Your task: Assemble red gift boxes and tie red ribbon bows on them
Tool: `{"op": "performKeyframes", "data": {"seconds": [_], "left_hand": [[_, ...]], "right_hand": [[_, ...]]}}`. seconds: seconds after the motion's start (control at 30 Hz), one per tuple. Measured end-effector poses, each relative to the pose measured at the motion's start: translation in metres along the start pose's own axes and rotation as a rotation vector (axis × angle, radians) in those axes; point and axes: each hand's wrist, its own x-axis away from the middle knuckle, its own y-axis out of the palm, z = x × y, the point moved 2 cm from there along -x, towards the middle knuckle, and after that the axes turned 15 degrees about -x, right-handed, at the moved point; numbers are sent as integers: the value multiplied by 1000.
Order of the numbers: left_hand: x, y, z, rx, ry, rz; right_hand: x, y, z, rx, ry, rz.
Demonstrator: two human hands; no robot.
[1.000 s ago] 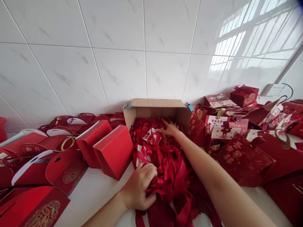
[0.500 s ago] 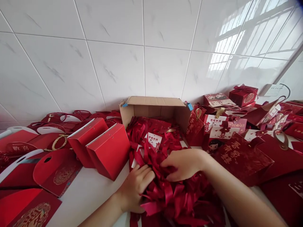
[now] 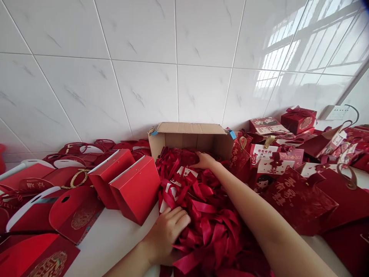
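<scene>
Dark red satin ribbons (image 3: pixel 211 227) lie in a large tangled heap at the front centre and spill from an open cardboard box (image 3: pixel 188 128). My left hand (image 3: pixel 170 229) is at the heap's left edge, its fingers curled together against the ribbons. What those fingers hold is hidden. My right hand (image 3: pixel 205 161) reaches over the heap to the mouth of the box, fingers stretched out to the left and touching the red contents. A white-and-red printed card (image 3: pixel 184 175) lies among the ribbons, just in front of my right hand.
Two plain red boxes (image 3: pixel 137 188) stand left of the heap. Red gift boxes (image 3: pixel 76 211) with rounded flaps fill the far left. Red gift bags (image 3: pixel 294 196) crowd the right, with a ribbon-tied box (image 3: pixel 299 119) behind them. A tiled wall (image 3: pixel 144 84) closes off the back.
My right hand has moved from the middle of the ribbon heap, away from me, to the box's mouth. My left hand stays about where it was. The view has tipped up slightly.
</scene>
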Motion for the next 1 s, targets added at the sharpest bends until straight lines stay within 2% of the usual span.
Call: {"op": "performKeyframes", "data": {"seconds": [0.07, 0.17, 0.3, 0.4, 0.53, 0.67, 0.83, 0.9, 1.0], "left_hand": [[-1, 2, -1, -12, -43, -20], [-1, 5, -2, -32, -114, -80], [2, 6, -2, -30, -154, -195], [4, 8, -2, -22, -164, -252], [7, 10, -3, -47, -156, -268], [11, 12, -3, -52, -109, -239], [14, 15, 2, -69, 6, -181], [14, 17, 4, -69, 52, -150], [13, 20, 7, -64, 100, -93]], "right_hand": [[18, 0, -9, 37, -19, 9], [61, 0, -31, 92, -59, 57], [112, 6, -56, 184, -190, 72], [126, 12, -62, 268, -247, 48], [127, 9, -63, 220, -205, 34], [130, -22, -52, 158, -104, 10], [141, -77, -6, 118, 10, -82], [141, -88, 11, 117, 70, -118], [126, -86, 18, 122, 103, -34]]}}
